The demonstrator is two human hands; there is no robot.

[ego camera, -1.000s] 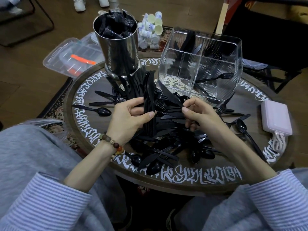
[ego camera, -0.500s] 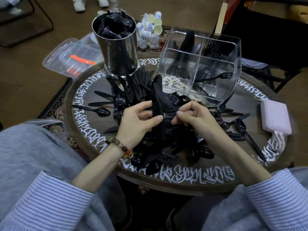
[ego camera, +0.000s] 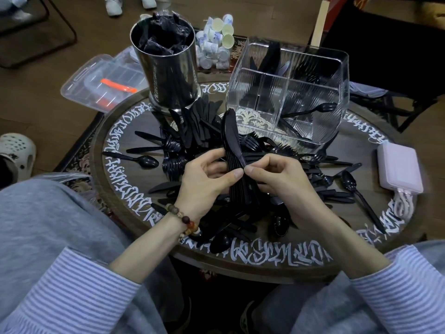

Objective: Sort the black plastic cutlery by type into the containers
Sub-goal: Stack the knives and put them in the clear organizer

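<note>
A stack of black plastic knives (ego camera: 232, 138) stands upright over the middle of the round table (ego camera: 240, 259), blades pointing away from me. My left hand (ego camera: 204, 182) grips the stack at its handles, thumb across the front. My right hand (ego camera: 277, 179) pinches the same stack from the right side. Under both hands lies a loose pile of black cutlery (ego camera: 320, 186) with forks, spoons and knives mixed. A clear divided container (ego camera: 289, 92) at the back right holds a few knives and a spoon. A steel cylinder (ego camera: 168, 68) at the back left is stuffed with black items.
A pink power bank (ego camera: 399, 168) with a white cable lies at the table's right edge. A clear lidded box (ego camera: 101, 80) and a bag of small cups (ego camera: 216, 47) sit on the floor behind. A white shoe (ego camera: 14, 150) shows at the left.
My left hand has carried the knife stack to the right and closer to me. My right hand has come in from the pile and now pinches the stack beside my left thumb.
</note>
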